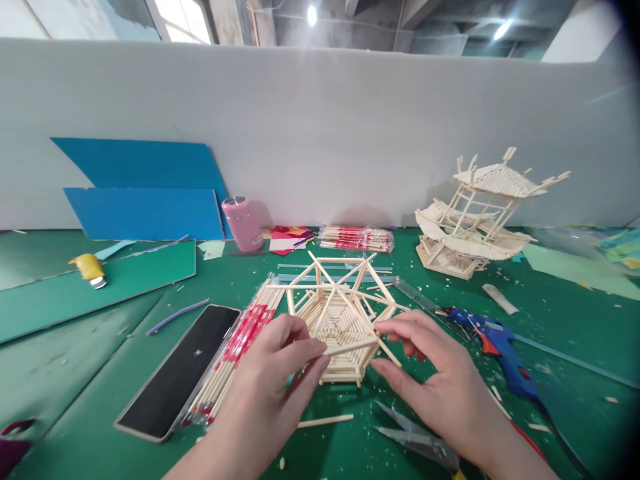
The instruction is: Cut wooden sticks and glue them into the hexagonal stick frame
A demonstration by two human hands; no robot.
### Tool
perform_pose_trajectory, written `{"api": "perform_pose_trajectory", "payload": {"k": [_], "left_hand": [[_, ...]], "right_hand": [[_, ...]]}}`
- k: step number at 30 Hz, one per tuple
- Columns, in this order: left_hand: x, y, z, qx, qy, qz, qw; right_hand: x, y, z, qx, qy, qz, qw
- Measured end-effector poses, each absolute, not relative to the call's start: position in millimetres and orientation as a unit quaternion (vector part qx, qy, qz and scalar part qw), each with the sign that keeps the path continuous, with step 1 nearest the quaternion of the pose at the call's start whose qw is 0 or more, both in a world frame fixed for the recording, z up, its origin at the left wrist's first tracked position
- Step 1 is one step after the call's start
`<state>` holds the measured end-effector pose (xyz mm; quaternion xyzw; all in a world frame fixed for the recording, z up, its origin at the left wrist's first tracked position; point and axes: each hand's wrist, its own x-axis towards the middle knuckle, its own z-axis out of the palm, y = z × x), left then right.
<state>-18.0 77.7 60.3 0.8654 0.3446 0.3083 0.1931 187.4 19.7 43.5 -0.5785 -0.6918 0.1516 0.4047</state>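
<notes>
My left hand (283, 367) is closed in a pinch on a thin wooden stick (353, 347), which lies nearly level across the front of a stick frame (334, 287). The frame is polygonal, with layered sides and crossing sticks on top. On its right, my right hand (425, 363) has thumb and fingers apart around the frame's front right corner. Its fingertips are close to the far end of the held stick; whether they touch it I cannot tell. Another loose stick (326, 421) lies on the table in front. Scissors (415, 437) lie partly beneath my right hand.
A blue glue gun (500, 347) lies at right, its cable running forward. Behind it stands a stick pagoda model (480, 213). Left are a phone (183, 367), bagged sticks (245, 333) and a yellow-handled tool (90, 268). A pink flask (243, 223) stands by the white partition (320, 133).
</notes>
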Motion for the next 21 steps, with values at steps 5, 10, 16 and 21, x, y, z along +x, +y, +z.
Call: {"api": "perform_pose_trajectory", "payload": {"k": [5,10,16,21], "left_hand": [[-17,78,61,0.865,0.354,0.301,0.188],[-18,80,58,0.872,0.353,0.285,0.183],[-23,59,65,0.873,0.343,0.347,0.023],[-30,34,68,0.867,0.312,0.33,0.206]], "right_hand": [[187,19,47,-0.563,-0.698,0.168,0.41],[184,23,50,-0.547,-0.71,0.16,0.413],[178,15,58,-0.524,-0.771,-0.018,0.362],[179,-8,57,-0.481,-0.826,-0.024,0.293]]}}
